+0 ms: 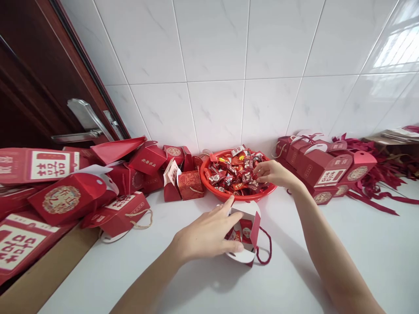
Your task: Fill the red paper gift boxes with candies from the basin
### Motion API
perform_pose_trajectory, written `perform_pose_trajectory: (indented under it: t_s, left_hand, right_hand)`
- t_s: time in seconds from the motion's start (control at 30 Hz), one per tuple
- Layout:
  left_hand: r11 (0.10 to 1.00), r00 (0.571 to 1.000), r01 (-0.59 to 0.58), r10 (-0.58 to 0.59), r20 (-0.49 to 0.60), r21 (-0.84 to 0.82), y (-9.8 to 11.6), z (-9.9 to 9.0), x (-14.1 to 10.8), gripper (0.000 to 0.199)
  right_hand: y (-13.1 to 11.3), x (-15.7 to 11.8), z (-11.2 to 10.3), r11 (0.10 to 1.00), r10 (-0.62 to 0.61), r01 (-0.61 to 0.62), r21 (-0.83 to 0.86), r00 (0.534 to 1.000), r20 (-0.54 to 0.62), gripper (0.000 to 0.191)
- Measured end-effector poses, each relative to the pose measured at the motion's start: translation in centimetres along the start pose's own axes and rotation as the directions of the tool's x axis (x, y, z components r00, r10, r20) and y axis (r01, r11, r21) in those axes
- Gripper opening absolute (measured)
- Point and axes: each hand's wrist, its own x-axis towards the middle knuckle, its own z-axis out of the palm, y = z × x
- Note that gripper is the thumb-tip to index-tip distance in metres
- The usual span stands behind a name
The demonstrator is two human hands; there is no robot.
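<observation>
A small red gift box stands on the white table with its top flaps apart and a dark red cord handle hanging at its right. Inside it lie a few red wrapped candies. My left hand holds the box from its left, with the thumb by the near white flap and the fingers over the opening. Just behind, a red plastic basin is heaped with wrapped candies. At its right side my right hand has its fingers curled down on the candies, their tips partly hidden.
Many red gift boxes are piled at the left, some on a cardboard box. More boxes stand stacked at the right, beside dark red ribbons. Behind are a tiled wall and a brown door.
</observation>
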Motion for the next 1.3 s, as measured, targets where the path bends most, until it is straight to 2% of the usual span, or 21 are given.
perform_pose_trajectory:
  t_s: [0.2,0.33,0.5,0.6,0.63,0.7,0.77,0.83,0.9,1.0,1.13,1.3]
  left_hand:
    - [0.995,0.992,-0.095,0.096,-0.085,0.01,-1.0,-1.1,0.3,0.047]
    - [0.983,0.964,-0.165,0.142,-0.225,-0.086,-1.9,-1.3,1.4,0.037]
    - [0.937,0.912,-0.227,0.11,-0.394,-0.265,-2.7,-0.8,3.3,0.022]
    - [0.928,0.898,-0.225,0.079,-0.433,-0.298,-3.0,-0.7,3.8,0.02]
    - [0.927,0.896,-0.225,0.076,-0.438,-0.299,-3.0,-0.8,3.9,0.019]
    - [0.929,0.897,-0.221,0.074,-0.436,-0.296,-2.9,-0.9,3.8,0.019]
    - [0.936,0.904,-0.206,0.07,-0.422,-0.285,-2.9,-1.0,3.7,0.02]
    - [0.945,0.913,-0.186,0.065,-0.403,-0.269,-2.9,-1.2,3.5,0.022]
    - [0.951,0.917,-0.175,0.063,-0.393,-0.257,-3.0,-1.3,3.4,0.023]
    - [0.956,0.921,-0.164,0.06,-0.384,-0.244,-3.1,-1.4,3.4,0.025]
    - [0.973,0.933,-0.134,0.06,-0.356,-0.187,-3.3,-1.5,3.3,0.027]
    - [0.998,0.946,-0.011,-0.008,-0.323,-0.058,-3.5,-1.5,2.9,0.036]
  right_hand:
    - [-0.2,-0.5,-0.7,0.977,-0.031,0.065,0.204,0.986,-0.167,0.016]
    - [-0.8,-0.6,-0.7,0.965,-0.022,0.099,0.244,0.953,-0.302,0.018]
    - [-1.3,-0.5,0.0,0.943,-0.025,0.162,0.291,0.905,-0.425,0.02]
    - [-1.6,-0.3,0.8,0.937,-0.016,0.192,0.291,0.857,-0.515,0.022]
    - [-1.7,-0.2,1.1,0.938,-0.035,0.204,0.282,0.861,-0.507,0.024]
    - [-1.9,0.0,1.5,0.937,-0.116,0.23,0.263,0.914,-0.388,0.03]
    - [-1.9,0.1,1.6,0.937,-0.197,0.24,0.252,0.963,-0.186,0.036]
    - [-1.7,0.1,1.3,0.958,-0.21,0.212,0.192,0.977,-0.029,0.037]
    - [-1.5,0.0,0.9,0.986,-0.16,0.158,0.049,0.986,0.054,0.033]
    - [-1.4,-0.3,0.5,0.985,-0.051,0.077,-0.156,0.985,0.166,0.026]
    - [-1.6,-0.6,0.5,0.959,0.055,0.034,-0.282,0.951,0.304,0.012]
    - [-1.5,-0.4,0.7,0.935,0.034,0.094,-0.342,0.937,0.349,0.013]
